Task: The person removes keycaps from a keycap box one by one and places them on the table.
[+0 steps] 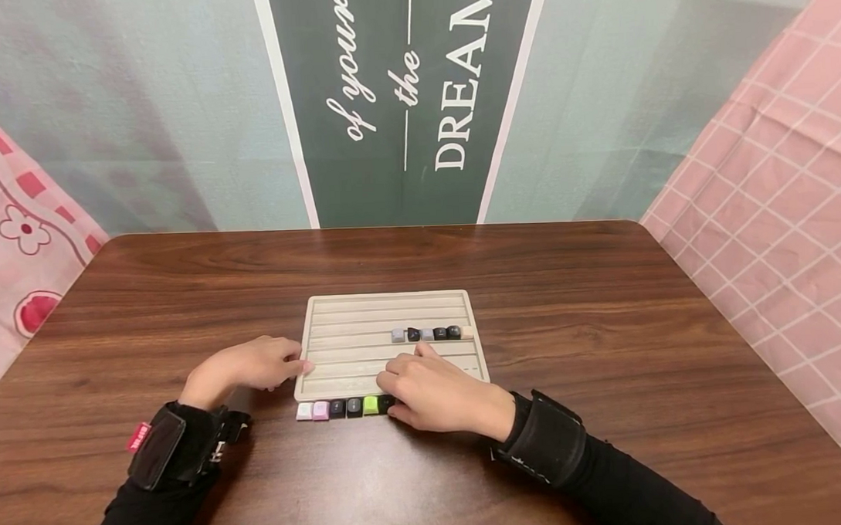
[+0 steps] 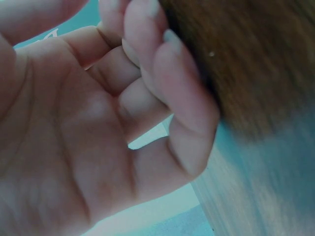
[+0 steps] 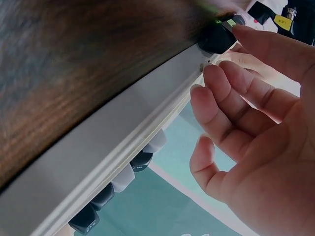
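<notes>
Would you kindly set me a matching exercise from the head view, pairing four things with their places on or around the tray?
Things
1. Left hand
2. Right hand
3. Pink keycap
4. Cream keycap

Places
A. Over the near edge of the tray, right of the lime-green keycap
B. Right end of the keycap row on the tray
C. At the tray's left edge
D. Next to the white keycap

Pairs: 1-C, 2-A, 3-D, 4-B
</notes>
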Tool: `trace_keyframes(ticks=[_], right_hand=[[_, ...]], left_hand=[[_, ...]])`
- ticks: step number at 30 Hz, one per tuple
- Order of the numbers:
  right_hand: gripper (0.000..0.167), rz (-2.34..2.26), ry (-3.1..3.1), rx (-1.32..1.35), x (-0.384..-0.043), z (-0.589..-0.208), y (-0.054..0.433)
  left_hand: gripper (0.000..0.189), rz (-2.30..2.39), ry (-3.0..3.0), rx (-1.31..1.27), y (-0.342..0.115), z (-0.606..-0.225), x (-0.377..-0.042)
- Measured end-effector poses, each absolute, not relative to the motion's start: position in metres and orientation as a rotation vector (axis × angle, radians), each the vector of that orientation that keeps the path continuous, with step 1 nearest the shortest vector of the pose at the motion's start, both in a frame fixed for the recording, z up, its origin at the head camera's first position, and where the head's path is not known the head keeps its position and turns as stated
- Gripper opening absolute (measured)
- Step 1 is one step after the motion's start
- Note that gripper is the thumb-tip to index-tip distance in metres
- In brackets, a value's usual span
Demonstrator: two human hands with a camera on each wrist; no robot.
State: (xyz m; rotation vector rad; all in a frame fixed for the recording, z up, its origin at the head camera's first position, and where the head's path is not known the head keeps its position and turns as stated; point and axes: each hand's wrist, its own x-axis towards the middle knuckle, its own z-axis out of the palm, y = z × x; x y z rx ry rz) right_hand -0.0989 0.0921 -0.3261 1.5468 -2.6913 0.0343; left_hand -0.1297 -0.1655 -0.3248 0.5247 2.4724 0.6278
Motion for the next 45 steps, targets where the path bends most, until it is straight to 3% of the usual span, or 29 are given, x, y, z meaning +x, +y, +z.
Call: trace_keyframes(ticks=[13,28,45], right_hand=[[0.019,0.19,-2.681,1.538,-0.109,-0.319,0.097],[0.016,0.214,-2.791,1.354,-0.129,-0.306,0.103],[0.013,0.296,-2.951,1.214,-0.155,-0.314,0.098]], left_hand=[[0.024,0.633,2.467,0.517,-0.166,-0.324,-0.13],[0.023,0.623,2.469,0.521,-0.166,-0.323,-0.13],[0.025,0.614,2.475,0.54,-0.166,-0.324,-0.129]])
